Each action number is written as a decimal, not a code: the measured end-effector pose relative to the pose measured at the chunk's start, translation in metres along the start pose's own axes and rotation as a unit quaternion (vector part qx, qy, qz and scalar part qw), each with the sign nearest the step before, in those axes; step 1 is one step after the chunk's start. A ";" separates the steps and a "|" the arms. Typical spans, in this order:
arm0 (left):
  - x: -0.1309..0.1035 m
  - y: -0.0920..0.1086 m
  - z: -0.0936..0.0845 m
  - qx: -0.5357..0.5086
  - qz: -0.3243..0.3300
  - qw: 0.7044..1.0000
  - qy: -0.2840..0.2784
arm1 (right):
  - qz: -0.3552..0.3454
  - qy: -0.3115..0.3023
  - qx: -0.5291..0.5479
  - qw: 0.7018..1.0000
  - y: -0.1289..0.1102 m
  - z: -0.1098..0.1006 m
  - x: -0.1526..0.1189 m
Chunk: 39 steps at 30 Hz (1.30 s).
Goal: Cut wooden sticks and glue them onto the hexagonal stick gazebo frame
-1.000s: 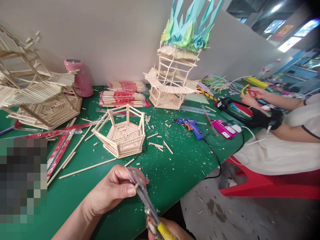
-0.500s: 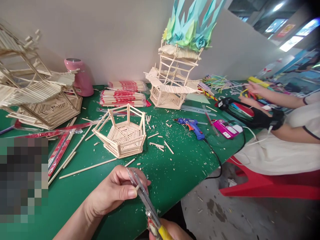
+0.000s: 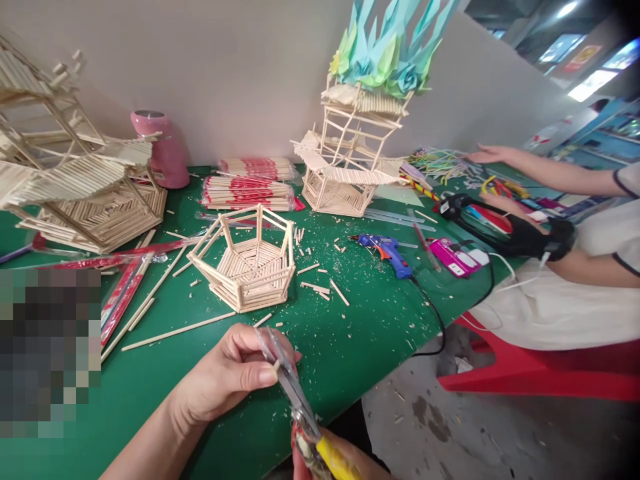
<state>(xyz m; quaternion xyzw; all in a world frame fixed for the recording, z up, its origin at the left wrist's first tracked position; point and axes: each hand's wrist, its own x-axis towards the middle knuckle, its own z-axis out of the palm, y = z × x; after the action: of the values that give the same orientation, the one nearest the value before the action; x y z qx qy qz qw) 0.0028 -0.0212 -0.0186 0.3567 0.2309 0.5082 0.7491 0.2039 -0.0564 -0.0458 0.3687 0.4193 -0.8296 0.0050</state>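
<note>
Table edge (image 3: 367,389) near scissors (image 3: 299,407) | left hand (image 3: 233,373) pinches stick (image 3: 277,365) | right hand (image 3: 364,459) grips handles (image 3: 336,457)

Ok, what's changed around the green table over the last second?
The co-worker's farther hand has moved left toward the pastel strips, away from the nearer hand. The wearer's left hand still pinches a thin wooden stick at the blades of yellow-handled metal scissors in the right hand. Hexagonal wooden-stick frame and blue glue gun: unmoved.

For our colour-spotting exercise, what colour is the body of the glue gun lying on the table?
The glue gun has a blue body, shown in the head view.
</note>
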 end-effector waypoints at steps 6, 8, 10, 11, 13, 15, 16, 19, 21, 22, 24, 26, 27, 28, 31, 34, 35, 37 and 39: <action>0.002 0.010 -0.007 0.069 -0.014 0.998 -0.002 | 0.127 -0.058 0.247 0.959 -0.009 0.002 0.003; 0.003 0.013 -0.009 0.084 -0.021 0.996 -0.009 | 0.131 -0.066 0.266 0.953 -0.007 0.001 0.003; 0.003 0.015 -0.009 0.084 -0.023 0.996 -0.007 | 0.101 -0.051 0.253 0.961 -0.002 0.001 0.002; 0.003 0.014 -0.009 0.079 -0.024 0.997 -0.001 | 0.085 -0.041 0.243 0.966 0.000 0.000 0.001; 0.002 0.012 -0.006 0.060 -0.033 0.998 0.011 | 0.063 -0.018 0.227 0.972 0.001 0.001 0.001; 0.002 0.007 -0.002 0.021 -0.041 0.998 0.031 | 0.060 -0.009 0.231 0.971 -0.002 0.001 0.001; 0.002 0.004 0.001 -0.004 -0.042 0.998 0.044 | 0.064 -0.012 0.235 0.970 -0.005 0.002 0.002; 0.003 -0.004 0.011 -0.070 -0.034 0.993 0.089 | 0.057 -0.020 0.241 0.969 -0.011 0.003 0.005; 0.004 -0.008 0.017 -0.103 -0.036 0.988 0.109 | 0.041 -0.024 0.239 0.970 -0.011 0.004 0.009; 0.004 -0.010 0.019 -0.117 -0.037 0.986 0.116 | 0.033 -0.025 0.237 0.971 -0.010 0.005 0.011; 0.005 -0.011 0.022 -0.135 -0.036 0.982 0.124 | 0.021 -0.028 0.227 0.973 -0.006 0.005 0.014; 0.005 -0.010 0.023 -0.133 -0.031 0.984 0.116 | 0.013 -0.029 0.216 0.976 -0.002 0.006 0.015; 0.005 -0.009 0.022 -0.125 -0.026 0.986 0.108 | 0.010 -0.029 0.211 0.977 -0.001 0.006 0.016; 0.005 -0.007 0.020 -0.111 -0.021 0.989 0.099 | 0.008 -0.031 0.206 0.978 0.000 0.006 0.015; 0.005 -0.001 0.011 -0.042 -0.004 0.997 0.060 | 0.009 -0.044 0.192 0.980 0.001 0.004 0.013; 0.005 0.006 0.000 0.025 0.006 0.999 0.022 | 0.024 -0.064 0.186 0.980 0.004 0.001 0.014; 0.005 0.008 -0.003 0.037 0.006 0.999 0.014 | 0.033 -0.073 0.186 0.979 0.005 0.000 0.016; 0.005 0.012 -0.008 0.051 0.001 0.999 0.001 | 0.051 -0.091 0.185 0.977 0.008 -0.001 0.020; 0.005 0.017 -0.011 0.069 -0.005 0.998 -0.013 | 0.068 -0.106 0.181 0.975 0.011 -0.003 0.023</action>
<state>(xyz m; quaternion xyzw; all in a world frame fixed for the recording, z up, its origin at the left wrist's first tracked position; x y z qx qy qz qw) -0.0126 -0.0091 -0.0125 0.4127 0.2574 0.4828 0.7282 0.1926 -0.0544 -0.0688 0.3009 0.2335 -0.9238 0.0388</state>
